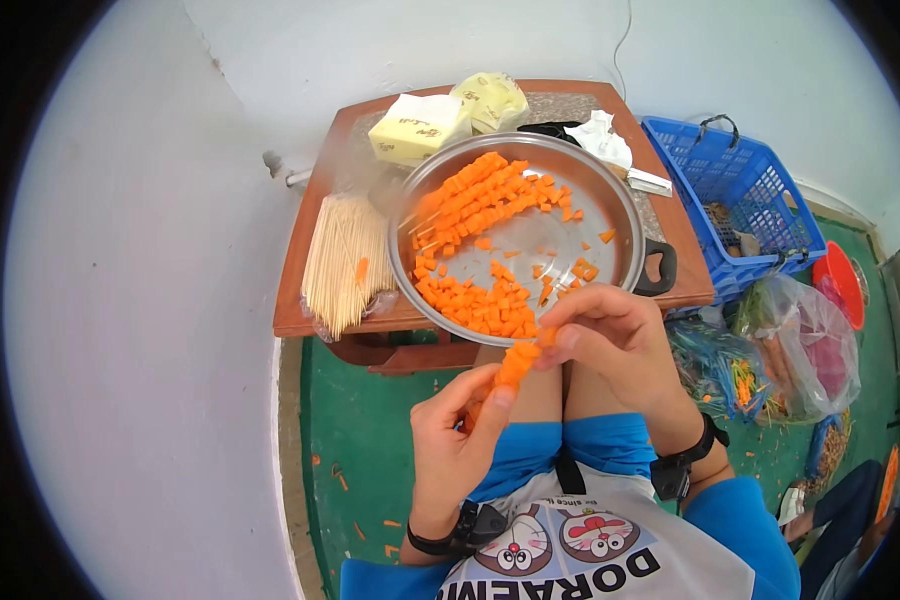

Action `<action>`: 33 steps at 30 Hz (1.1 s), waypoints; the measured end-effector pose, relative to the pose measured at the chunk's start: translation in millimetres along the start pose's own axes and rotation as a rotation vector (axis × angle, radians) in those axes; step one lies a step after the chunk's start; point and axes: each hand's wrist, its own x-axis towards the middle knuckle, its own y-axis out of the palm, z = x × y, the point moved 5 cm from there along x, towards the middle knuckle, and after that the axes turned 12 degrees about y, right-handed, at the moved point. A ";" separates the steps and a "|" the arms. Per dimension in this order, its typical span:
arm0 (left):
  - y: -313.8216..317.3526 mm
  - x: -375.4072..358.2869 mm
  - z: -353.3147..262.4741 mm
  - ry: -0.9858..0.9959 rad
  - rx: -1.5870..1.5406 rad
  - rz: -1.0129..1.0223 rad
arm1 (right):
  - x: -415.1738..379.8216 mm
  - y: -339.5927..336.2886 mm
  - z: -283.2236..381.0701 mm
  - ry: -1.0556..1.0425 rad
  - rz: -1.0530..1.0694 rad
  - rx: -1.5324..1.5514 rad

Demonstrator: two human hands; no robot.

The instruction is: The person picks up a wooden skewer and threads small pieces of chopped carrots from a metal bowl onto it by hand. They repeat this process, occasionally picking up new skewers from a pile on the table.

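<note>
My left hand (462, 420) is closed around a skewer of carrot pieces (516, 364), held slantwise in front of the pan's near rim. At the skewer's upper end, my right hand (610, 340) pinches a small carrot piece (547, 337) between thumb and finger. Just beyond is a wide steel pan (570, 240) with a black handle. Finished-looking carrot skewers (470, 200) lie side by side at its back left. Loose carrot cubes (480, 300) are heaped along its near left side. A bundle of bamboo skewers (345, 265) rests left of the pan.
The wooden table (295, 300) stands against the wall. Tissue packs (420, 128) sit behind the pan. A blue basket (740, 200) is on the right, with plastic bags (800, 350) and a red basin (838, 285) on the green floor. Another person's leg (840, 510) shows lower right.
</note>
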 end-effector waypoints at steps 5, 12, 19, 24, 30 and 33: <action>2.1 -0.4 -3.7 0.059 0.022 -0.012 | -4.9 -1.3 -0.6 -0.129 -0.102 -0.059; 0.4 1.3 -13.4 0.098 0.086 0.005 | -1.9 5.0 -1.2 -0.033 -0.011 0.171; -0.6 1.2 -14.6 0.119 0.072 -0.011 | 0.1 11.3 -6.9 0.021 0.109 0.312; 1.2 2.0 -17.9 0.136 0.114 0.020 | 2.6 5.9 -11.8 0.071 0.161 0.345; 1.9 2.5 -17.7 0.150 0.112 0.030 | 4.0 5.8 -13.1 0.096 0.199 0.336; 1.4 3.7 -18.4 0.184 0.137 0.032 | 2.9 8.7 -7.6 0.119 0.191 0.307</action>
